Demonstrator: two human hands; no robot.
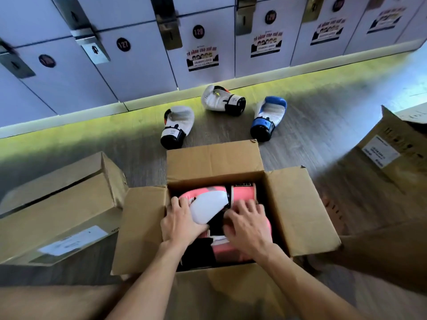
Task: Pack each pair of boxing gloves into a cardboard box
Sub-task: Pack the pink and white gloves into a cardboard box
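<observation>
An open cardboard box (pixel 298 211) stands on the floor in front of me with its flaps spread. Inside lie two pink and white boxing gloves: one (pixel 242 192) at the far side, the other (pixel 227 249) nearer me. My left hand (pixel 179 224) grips the white thumb part of the far glove. My right hand (pixel 248 227) presses flat on the near glove, fingers spread. On the floor beyond the box lie two white and black gloves (pixel 176 125) (pixel 223 100) and one blue and white glove (pixel 268 117).
A shut cardboard box (pixel 57 211) lies at the left, another box (pixel 390 153) at the right. A row of numbered white lockers (pixel 138 65) lines the far wall. Wooden floor shows between the boxes and the lockers.
</observation>
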